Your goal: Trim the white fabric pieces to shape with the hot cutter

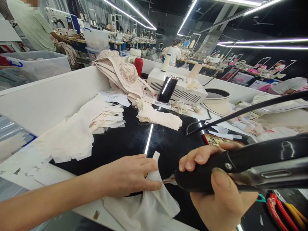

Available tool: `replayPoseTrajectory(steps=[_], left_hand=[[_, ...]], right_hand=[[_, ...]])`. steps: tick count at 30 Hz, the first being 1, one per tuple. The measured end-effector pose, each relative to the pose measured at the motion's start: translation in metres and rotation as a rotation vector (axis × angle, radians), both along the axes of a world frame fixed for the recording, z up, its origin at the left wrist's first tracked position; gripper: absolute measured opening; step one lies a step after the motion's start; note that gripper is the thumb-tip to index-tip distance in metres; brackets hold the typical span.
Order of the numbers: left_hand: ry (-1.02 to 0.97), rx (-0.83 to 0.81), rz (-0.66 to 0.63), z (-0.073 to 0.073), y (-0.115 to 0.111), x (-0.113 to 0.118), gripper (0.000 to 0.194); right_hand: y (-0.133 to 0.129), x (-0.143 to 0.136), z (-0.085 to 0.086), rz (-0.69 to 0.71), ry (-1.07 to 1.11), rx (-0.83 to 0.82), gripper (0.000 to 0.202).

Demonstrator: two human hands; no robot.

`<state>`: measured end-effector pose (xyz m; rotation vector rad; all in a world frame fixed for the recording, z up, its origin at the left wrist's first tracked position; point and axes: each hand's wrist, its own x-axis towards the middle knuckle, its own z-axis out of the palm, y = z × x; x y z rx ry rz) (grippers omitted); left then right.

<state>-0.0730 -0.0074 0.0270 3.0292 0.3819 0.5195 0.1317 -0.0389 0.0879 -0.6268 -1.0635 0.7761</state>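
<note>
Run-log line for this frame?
left hand: on pale fabric | right hand: gripping black tool | tool tip: by left thumb | surface: black panel

From here, the cream cloth lies rumpled, a narrow end jutting out. Right of it, the black-handled tool points its thin metal tip (touching or not, I can't tell) at the cloth's edge.
</note>
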Motion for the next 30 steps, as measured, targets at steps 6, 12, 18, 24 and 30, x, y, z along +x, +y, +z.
replayPoseTrajectory(steps=[6, 12, 18, 24, 30], left_hand=[[-0.006, 0.000, 0.005, 0.000, 0.000, 0.000, 0.036], [-0.016, -0.019, 0.008, 0.000, -0.001, 0.001, 0.032], [-0.029, -0.056, 0.000, -0.003, 0.000, 0.000, 0.037], [-0.042, -0.059, -0.009, -0.004, -0.001, 0.001, 0.037], [-0.046, -0.072, -0.008, -0.005, -0.001, 0.001, 0.038]], right_hand=[[0.007, -0.001, -0.002, -0.005, 0.021, 0.040, 0.040], [0.007, -0.002, -0.004, -0.009, -0.007, 0.012, 0.038], [0.013, -0.004, -0.002, -0.014, 0.024, 0.037, 0.033], [0.016, -0.004, -0.003, -0.001, 0.025, 0.047, 0.033], [0.015, -0.005, -0.004, -0.002, 0.021, 0.014, 0.030]])
